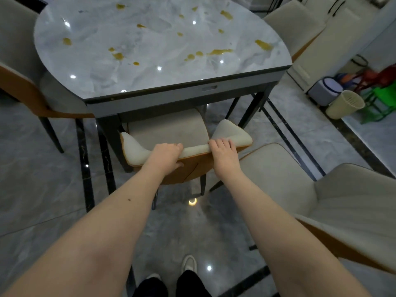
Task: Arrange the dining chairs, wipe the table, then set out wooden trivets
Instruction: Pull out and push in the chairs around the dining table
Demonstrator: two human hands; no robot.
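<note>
Both hands, left (166, 156) and right (224, 155), curled over padded cream top edge of curved chair (192, 150), orange shell behind. Seat tucked under glossy grey marble surface (150, 82), rounded at far end, spotted with yellow stains (218, 52).

Chairs: 4 — 1 tucked under the near edge (167, 133), 1 at left (19, 61), 1 far right (293, 24), 1 near right (321, 189). Surface (150, 78): 1, w/ approx. 15–20 yellow-brown stains (218, 52). Hands: 2, left hand (165, 156), right hand (225, 155). Shoes: 2 (189, 263). Bins on floor at right: 2 (345, 105).
</note>
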